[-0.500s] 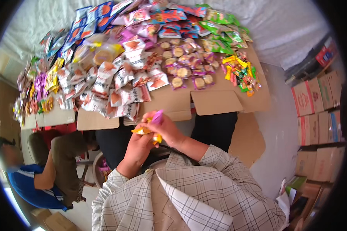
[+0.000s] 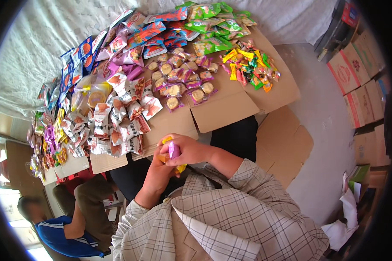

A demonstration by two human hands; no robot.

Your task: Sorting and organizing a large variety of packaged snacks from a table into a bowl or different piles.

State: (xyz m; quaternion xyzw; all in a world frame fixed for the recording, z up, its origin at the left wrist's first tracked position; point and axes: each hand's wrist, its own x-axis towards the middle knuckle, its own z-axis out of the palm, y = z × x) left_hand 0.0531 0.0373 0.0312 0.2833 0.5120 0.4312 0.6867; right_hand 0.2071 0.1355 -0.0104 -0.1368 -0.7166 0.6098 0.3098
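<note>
My hands meet above my lap, just off the table's near edge, closed round several small wrapped packets. A shiny purple packet (image 2: 174, 150) pokes up between the thumb and fingers of my right hand (image 2: 190, 150). My left hand (image 2: 157, 175) is cupped beneath, its fingers wrapped round yellow packets; one yellow packet (image 2: 181, 168) sticks out below and another bit of yellow shows above the knuckles. My fingers cover most of what is held. Nearest on the table are white-and-brown snack packets (image 2: 101, 122) and round biscuits in clear purple-edged wrappers (image 2: 174, 90).
The cardboard-covered table (image 2: 222, 113) bears green bags (image 2: 213, 45), bright wrapped sweets (image 2: 252, 65), and blue and red packets farther back. A person in blue (image 2: 65, 235) sits at my left. Cartons (image 2: 355, 69) are stacked at the right; a cardboard sheet (image 2: 283, 143) lies below the table.
My view has turned, so the table appears tilted and shifted left. My hands stay together; the purple packet sits lower between my fingers and less yellow shows.
</note>
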